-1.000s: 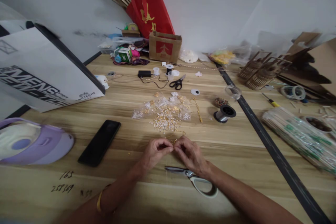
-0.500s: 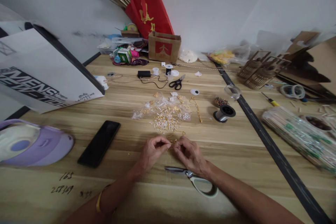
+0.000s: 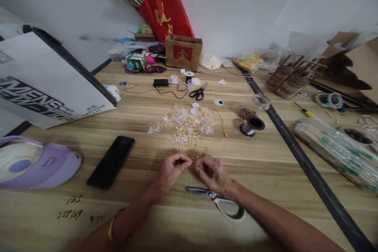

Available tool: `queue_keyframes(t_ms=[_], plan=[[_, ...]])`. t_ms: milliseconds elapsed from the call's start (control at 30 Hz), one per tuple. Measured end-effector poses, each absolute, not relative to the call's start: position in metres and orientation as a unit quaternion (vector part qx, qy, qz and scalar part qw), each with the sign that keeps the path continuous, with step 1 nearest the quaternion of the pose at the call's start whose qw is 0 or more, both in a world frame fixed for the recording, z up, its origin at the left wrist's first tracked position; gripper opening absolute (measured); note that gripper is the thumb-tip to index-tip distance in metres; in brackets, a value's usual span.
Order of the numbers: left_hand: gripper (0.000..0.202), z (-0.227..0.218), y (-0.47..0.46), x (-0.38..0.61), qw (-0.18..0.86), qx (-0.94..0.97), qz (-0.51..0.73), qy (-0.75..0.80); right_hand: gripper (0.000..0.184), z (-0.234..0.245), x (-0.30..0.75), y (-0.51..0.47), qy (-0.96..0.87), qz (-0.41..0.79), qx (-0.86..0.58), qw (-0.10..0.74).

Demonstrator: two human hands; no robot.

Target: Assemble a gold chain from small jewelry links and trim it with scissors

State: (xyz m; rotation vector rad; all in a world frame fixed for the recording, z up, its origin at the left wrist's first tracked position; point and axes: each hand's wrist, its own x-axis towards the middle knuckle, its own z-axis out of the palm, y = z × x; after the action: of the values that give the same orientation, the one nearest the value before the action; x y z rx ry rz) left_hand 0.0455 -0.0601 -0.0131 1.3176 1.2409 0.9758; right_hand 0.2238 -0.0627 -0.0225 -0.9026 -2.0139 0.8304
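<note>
My left hand [image 3: 173,169] and my right hand [image 3: 213,173] meet fingertip to fingertip over the wooden table [image 3: 147,220], both pinched on a small gold piece [image 3: 194,160] between them; I cannot make out its shape. Just beyond the hands lies a heap of small gold and white beads and findings [image 3: 186,128] on clear plastic bags. White-handled scissors [image 3: 220,202] lie under my right wrist. A gold chain [image 3: 222,123] lies right of the heap.
A black phone [image 3: 111,160] lies to the left, a purple cap [image 3: 32,163] further left, a white shopping bag [image 3: 47,82] behind it. A wire spool [image 3: 252,126], black scissors [image 3: 197,93], a red bag [image 3: 165,8] and a packet of sticks [image 3: 339,151] surround the work spot.
The hands stay pinched together in nearly the same spot; the fingers shifted only slightly. The view drifted a little.
</note>
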Motion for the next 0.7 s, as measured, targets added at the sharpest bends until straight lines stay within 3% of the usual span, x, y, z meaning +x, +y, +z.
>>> queue_keyframes(t_ms=[700], plan=[[0.008,-0.0122,-0.0613,0.0464,0.52,0.554,0.413,0.503,0.009,-0.0207,0.2232,-0.0626,-0.788,0.334,-0.355,0.376]])
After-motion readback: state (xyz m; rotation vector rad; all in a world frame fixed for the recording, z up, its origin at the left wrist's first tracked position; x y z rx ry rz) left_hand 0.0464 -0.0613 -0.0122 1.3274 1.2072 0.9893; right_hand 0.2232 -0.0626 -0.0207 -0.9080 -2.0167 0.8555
